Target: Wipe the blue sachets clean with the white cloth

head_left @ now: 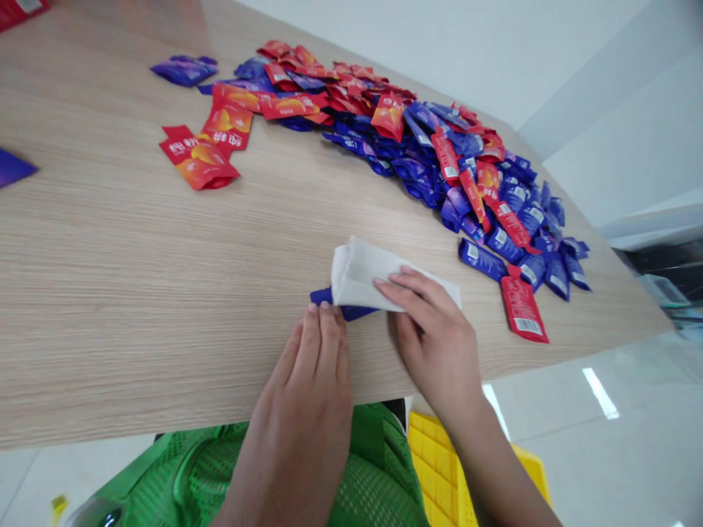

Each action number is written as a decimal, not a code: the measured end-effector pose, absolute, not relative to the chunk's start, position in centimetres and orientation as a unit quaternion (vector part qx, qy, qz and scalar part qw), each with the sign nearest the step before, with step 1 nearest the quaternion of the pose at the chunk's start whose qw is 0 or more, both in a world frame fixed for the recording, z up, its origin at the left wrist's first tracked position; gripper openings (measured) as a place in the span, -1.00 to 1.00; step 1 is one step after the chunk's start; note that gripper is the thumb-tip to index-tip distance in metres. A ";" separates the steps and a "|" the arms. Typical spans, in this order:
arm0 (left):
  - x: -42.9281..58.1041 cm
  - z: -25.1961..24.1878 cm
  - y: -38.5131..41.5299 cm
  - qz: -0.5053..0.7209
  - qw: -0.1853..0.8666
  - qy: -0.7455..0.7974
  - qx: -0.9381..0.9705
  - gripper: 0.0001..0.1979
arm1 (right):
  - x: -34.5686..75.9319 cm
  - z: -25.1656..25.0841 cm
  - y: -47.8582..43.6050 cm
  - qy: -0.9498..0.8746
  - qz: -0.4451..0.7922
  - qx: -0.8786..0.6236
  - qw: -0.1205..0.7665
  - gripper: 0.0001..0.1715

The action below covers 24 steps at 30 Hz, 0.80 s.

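Observation:
A small blue pouch point(356, 312) lies on the table near its front edge, mostly hidden. A folded white cloth point(367, 274) covers most of it. My right hand point(439, 326) grips the cloth, fingers on top and thumb tucked at the near side, pressing it over the pouch. Stretched out flat, the fingers of my left hand point(313, 380) rest with their tips at the pouch's near left edge, pinning it to the wood.
Red and blue pouches point(406, 157) form a long heap along the table's point(165, 307) far and right side. Two red pouches point(201, 157) and a blue one point(185, 70) lie apart at left. A yellow plastic crate point(433, 468) stands below the front edge.

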<state>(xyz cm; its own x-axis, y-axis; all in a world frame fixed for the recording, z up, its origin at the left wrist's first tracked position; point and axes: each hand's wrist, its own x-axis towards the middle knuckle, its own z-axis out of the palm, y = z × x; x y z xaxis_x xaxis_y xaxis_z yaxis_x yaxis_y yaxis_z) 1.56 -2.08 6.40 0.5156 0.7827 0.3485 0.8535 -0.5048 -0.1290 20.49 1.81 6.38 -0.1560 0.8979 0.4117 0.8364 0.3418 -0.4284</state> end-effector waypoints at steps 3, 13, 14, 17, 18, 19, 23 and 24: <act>1.5 6.4 -1.9 -0.145 0.150 -0.473 -0.856 -0.44 | 23.6 6.3 2.0 -0.703 0.008 -0.641 0.309 -0.56; 1.8 6.4 -2.0 -0.125 0.151 -0.481 -0.855 -0.44 | 18.7 7.0 1.2 -0.766 0.039 -0.559 0.316 -0.51; 1.8 6.5 -2.0 -0.127 0.154 -0.480 -0.854 -0.44 | 18.5 6.9 1.3 -0.772 0.037 -0.556 0.306 -0.51; 1.6 6.6 -1.9 -0.131 0.160 -0.474 -0.856 -0.44 | 20.0 6.7 1.6 -0.747 0.025 -0.591 0.305 -0.53; 1.6 6.6 -1.9 -0.134 0.161 -0.473 -0.856 -0.44 | 21.1 6.6 1.7 -0.733 0.015 -0.610 0.301 -0.55; 1.6 6.7 -1.9 -0.136 0.160 -0.473 -0.855 -0.44 | 22.1 6.6 1.8 -0.718 0.001 -0.629 0.298 -0.57; 1.7 6.7 -2.0 -0.143 0.155 -0.481 -0.851 -0.44 | 24.2 7.1 1.7 -0.664 -0.009 -0.663 0.346 -0.64; 1.8 6.7 -2.0 -0.143 0.153 -0.482 -0.851 -0.44 | 23.7 7.2 1.7 -0.660 0.004 -0.652 0.372 -0.63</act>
